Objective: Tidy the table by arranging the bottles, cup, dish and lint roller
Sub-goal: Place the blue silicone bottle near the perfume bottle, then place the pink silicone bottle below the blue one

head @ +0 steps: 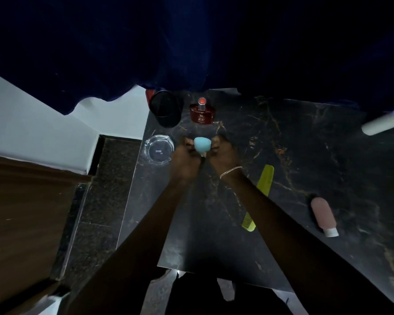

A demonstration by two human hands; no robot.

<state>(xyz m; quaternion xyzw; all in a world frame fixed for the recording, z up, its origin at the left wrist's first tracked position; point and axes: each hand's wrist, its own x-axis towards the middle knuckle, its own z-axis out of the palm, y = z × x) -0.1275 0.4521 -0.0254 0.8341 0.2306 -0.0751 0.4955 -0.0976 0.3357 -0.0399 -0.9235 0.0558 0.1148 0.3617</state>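
Observation:
Both my hands meet at the far left part of the black marble table (282, 155). My left hand (187, 158) and my right hand (223, 153) together grip a small light-blue bottle (201, 144), fingers wrapped on either side. Just behind stand a dark red perfume bottle (201, 113) and a black cup (166, 109). A clear glass dish (159, 150) sits left of my left hand. A pink bottle with a white cap (323, 215) lies at the right. The white lint roller with a blue end (384, 121) lies at the far right.
A yellow-green comb (263, 187) lies under my right forearm. A dark blue curtain (191, 42) hangs over the table's far edge. The table's left edge drops to a dark speckled floor (105, 189) and a wooden panel (27, 212).

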